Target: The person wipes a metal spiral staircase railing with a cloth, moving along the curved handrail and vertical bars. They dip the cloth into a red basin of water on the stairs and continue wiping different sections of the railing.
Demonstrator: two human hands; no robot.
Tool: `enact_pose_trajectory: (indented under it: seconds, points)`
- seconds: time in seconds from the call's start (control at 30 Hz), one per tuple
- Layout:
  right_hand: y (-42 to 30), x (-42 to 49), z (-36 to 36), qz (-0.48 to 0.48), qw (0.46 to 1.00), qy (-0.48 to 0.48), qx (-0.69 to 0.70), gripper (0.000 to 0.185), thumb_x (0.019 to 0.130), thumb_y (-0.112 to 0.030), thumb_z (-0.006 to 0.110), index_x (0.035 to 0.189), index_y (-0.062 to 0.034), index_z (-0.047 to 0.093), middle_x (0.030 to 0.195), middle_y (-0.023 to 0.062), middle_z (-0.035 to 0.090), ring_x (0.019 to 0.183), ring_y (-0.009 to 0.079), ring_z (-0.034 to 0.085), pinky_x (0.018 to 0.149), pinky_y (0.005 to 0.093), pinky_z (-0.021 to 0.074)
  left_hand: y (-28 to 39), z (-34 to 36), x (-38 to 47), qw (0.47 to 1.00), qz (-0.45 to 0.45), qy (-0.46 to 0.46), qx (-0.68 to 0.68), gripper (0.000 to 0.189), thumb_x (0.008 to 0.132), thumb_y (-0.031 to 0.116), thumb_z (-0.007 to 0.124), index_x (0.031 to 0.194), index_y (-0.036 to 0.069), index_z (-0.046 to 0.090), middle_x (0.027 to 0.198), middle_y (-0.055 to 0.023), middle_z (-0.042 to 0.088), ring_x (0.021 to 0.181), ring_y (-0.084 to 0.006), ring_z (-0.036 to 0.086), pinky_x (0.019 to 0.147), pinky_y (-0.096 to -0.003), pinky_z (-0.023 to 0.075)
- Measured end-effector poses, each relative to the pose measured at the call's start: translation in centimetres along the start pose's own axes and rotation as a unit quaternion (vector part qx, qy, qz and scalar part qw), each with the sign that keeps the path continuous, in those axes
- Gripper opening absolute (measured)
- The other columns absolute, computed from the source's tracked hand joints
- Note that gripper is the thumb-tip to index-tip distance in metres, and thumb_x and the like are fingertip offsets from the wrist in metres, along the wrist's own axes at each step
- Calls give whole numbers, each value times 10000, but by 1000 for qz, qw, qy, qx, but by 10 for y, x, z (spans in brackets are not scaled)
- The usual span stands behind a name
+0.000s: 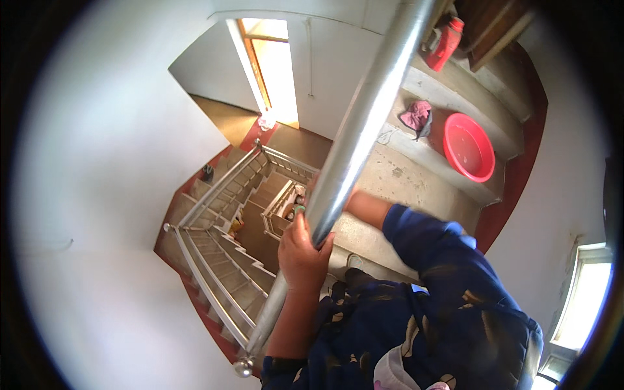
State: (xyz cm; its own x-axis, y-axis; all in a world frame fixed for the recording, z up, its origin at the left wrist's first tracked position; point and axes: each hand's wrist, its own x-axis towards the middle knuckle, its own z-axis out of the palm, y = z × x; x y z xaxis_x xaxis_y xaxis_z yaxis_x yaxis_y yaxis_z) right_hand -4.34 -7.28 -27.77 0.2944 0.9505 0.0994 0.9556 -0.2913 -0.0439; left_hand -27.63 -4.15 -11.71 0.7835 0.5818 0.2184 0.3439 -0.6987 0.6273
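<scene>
A thick stainless-steel handrail (pixel 358 131) runs diagonally across the view, close to me. My left hand (pixel 303 253) grips the rail, with the thumb on its right side and the fingers on its left. My right forearm reaches in from the right and passes behind the rail. Only a blurred part of my right hand (pixel 350 197) shows at the rail's edge; the rest is hidden, so what it holds cannot be made out. A small green thing (pixel 298 208) appears by my left fingertips, too small to identify.
Concrete steps (pixel 399 175) hold a red plastic basin (pixel 469 147), a pink-and-grey cloth (pixel 417 117) and a red bottle (pixel 444 45). Left of the rail, the stairwell (pixel 258 239) drops several flights, edged by metal banisters (pixel 209 190). A bright doorway (pixel 275 78) stands beyond.
</scene>
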Motion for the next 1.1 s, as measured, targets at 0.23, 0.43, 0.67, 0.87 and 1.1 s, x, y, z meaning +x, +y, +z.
enact_pose_trajectory:
  seconds: [0.23,0.43,0.67,0.87,1.1]
  points:
    - [120,21,-192,135,984,91,-73,543,764,-462,682,1230,-186,659,1251,75,645,1232,197,522,1136,467,229,21,-18,22,999,-32,-37,8,864,724,301,803,1420,20,375,1359,-259,470,1276,-432,448,1064,-514,377]
    - [49,-7,-125,23,984,158,-85,416,723,-504,727,1007,-200,726,994,47,678,1072,226,614,1170,556,188,63,-1,73,998,-14,-5,-65,909,736,279,792,1472,26,323,1352,-286,482,1232,-442,502,1036,-499,419]
    - [-2,-50,-67,-134,954,237,121,495,684,-387,778,1118,-191,642,1103,11,594,1146,210,552,1174,484,269,79,6,92,993,-20,34,-109,792,694,198,836,1382,33,480,1243,-206,619,1119,-359,627,942,-437,504]
    - [77,-17,-130,110,899,422,48,497,730,-331,779,1173,-178,614,1211,59,563,1202,265,516,1120,493,322,80,3,87,997,-65,22,-37,777,696,204,827,1374,42,484,1232,-201,620,1107,-364,623,939,-440,497]
    - [125,42,-156,305,662,623,284,546,843,-157,744,1303,-39,475,1269,199,530,1201,333,514,1052,400,402,85,1,89,998,-52,22,-39,757,698,149,812,1361,21,470,1231,-207,614,1123,-368,612,958,-440,481]
